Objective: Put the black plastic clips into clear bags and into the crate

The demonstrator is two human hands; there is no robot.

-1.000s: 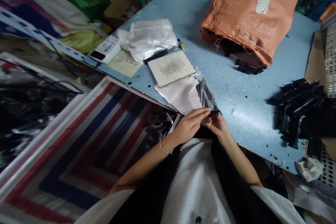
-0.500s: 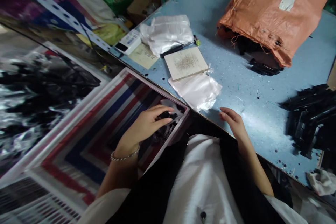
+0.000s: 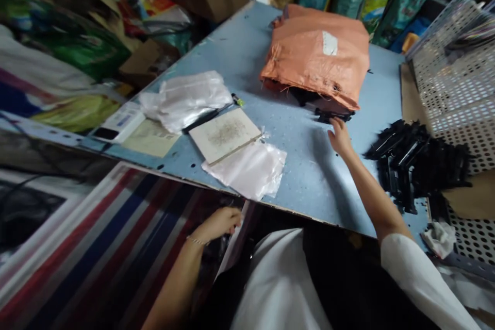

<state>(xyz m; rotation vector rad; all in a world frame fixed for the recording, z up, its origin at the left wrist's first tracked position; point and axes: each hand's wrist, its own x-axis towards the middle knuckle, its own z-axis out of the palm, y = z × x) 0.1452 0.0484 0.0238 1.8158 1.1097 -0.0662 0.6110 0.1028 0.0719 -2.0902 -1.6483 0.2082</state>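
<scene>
My right hand [image 3: 341,136] reaches across the blue table, its fingertips at the near edge of a black plastic part [image 3: 323,115]. Its thumb is apart from the fingers, and no grip shows. The part lies by the mouth of an orange woven sack [image 3: 313,51], where other dark contents are partly visible. Low on the left, my left hand [image 3: 222,221] hangs over the corner of a bin lined with striped cloth [image 3: 127,227]. Its fingers are loosely curled and blurred; whether anything is in them is hidden.
A pale board [image 3: 224,134] lies partly on clear plastic bags [image 3: 251,170]. More bags [image 3: 193,95], a pen-like black tool [image 3: 204,119] and a white box [image 3: 119,121] are behind it. Black parts [image 3: 421,160] are piled right, beside a perforated metal panel [image 3: 460,87].
My right hand has moved forward from the table's near edge to the black part by the sack. The left remains over the bin, fingers more curled. The view has swung right.
</scene>
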